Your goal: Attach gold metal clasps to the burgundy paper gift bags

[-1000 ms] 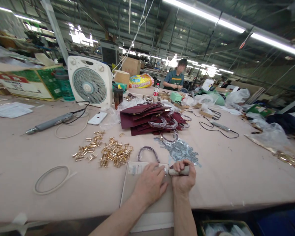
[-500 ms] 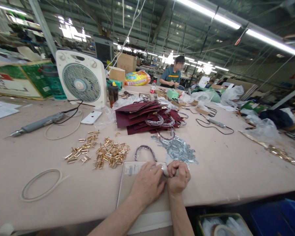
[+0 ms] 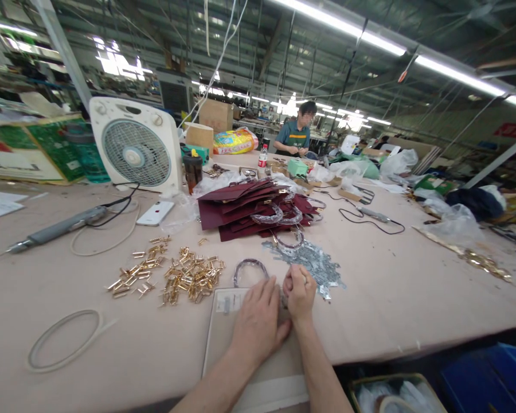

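A beige bag panel [image 3: 226, 327] lies at the front edge of the table, a plastic-wrapped dark handle [image 3: 250, 265] arching from its far side. My left hand [image 3: 258, 315] rests flat on the panel, fingers stretched out. My right hand [image 3: 300, 291] is closed at the panel's far right corner; what it pinches is hidden by the fingers. Just beyond it lies a heap of flat silver metal pieces [image 3: 316, 264]. Gold metal fittings [image 3: 193, 274] are piled left of the handle.
Maroon bag pieces [image 3: 236, 209] with wrapped handles are stacked behind. On the left are a fan [image 3: 135, 146], a white phone [image 3: 155, 213], a grey corded tool [image 3: 62, 228] and a coiled strip [image 3: 64, 338]. A person [image 3: 293, 135] works across the table.
My right hand has turned from a curled fist at the corner to a more upright grip, slightly left. My left hand has flattened on the panel. The camera view has shifted slightly.
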The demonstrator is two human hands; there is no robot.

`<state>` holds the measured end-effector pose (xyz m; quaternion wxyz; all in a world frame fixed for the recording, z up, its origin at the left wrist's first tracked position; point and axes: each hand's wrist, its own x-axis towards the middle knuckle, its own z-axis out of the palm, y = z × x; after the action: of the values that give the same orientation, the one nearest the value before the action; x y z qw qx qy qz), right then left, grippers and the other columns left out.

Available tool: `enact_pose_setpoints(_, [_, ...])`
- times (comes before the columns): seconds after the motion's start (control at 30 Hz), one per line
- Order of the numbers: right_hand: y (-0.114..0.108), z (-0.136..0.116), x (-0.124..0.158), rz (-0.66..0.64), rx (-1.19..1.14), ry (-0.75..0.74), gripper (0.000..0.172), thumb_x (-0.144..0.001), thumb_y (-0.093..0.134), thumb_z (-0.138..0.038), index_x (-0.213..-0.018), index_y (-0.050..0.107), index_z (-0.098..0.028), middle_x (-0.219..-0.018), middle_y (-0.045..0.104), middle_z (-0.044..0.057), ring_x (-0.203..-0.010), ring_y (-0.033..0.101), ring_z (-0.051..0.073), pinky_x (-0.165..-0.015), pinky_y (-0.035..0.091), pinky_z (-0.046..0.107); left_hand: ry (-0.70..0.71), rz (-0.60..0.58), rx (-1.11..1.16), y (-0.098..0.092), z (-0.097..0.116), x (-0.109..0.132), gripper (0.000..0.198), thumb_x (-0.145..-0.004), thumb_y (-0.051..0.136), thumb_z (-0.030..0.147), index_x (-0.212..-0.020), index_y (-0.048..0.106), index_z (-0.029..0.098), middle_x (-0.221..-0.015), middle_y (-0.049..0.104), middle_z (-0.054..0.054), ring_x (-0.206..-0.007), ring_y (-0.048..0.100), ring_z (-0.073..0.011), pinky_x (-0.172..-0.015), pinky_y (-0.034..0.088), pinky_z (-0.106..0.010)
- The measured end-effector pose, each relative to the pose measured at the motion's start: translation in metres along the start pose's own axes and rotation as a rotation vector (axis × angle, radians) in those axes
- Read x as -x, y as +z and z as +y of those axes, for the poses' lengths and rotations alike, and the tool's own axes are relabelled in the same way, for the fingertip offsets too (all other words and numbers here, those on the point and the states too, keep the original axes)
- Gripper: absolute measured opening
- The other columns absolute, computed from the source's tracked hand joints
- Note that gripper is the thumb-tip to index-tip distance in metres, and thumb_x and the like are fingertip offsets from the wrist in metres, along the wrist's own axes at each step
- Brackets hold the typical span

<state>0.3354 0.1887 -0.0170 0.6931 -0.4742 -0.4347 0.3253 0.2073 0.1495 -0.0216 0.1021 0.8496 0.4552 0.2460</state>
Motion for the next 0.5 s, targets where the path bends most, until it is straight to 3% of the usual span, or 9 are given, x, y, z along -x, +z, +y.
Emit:
enact_pose_setpoints(0.27, [-0.023,0.002,0.004,0.140,-0.484,-0.029,0.036,-0.098,0.053,-0.043,-0.070,0.048,-0.022,-0.053,0.033,-0.010,-0.038,0.025,0.006,-0.039,0.025,0.019,-0.028,-0.004,-0.024,0.002,0.003,-0.002,0.070,-0.089,0.066,0.060,-0.143,0.055,0.018,-0.153,0.055,-0.014,-0.135,0.051,-0.0345,-0.120,0.032,-0.054])
enact_pose_setpoints(0.5, [-0.011,0.002,-0.003,0.101,-0.413,-0.065,0.037,-0.097,0.054,-0.044,-0.068,0.046,-0.022,-0.052,0.035,-0.010,-0.038,0.028,0.006,-0.039,0.024,0.020,-0.024,-0.012,-0.036,-0.001,0.004,-0.001,0.069,-0.092,0.062,0.058,-0.143,0.055,0.013,-0.151,0.056,-0.015,-0.133,0.051,-0.0341,-0.120,0.033,-0.053])
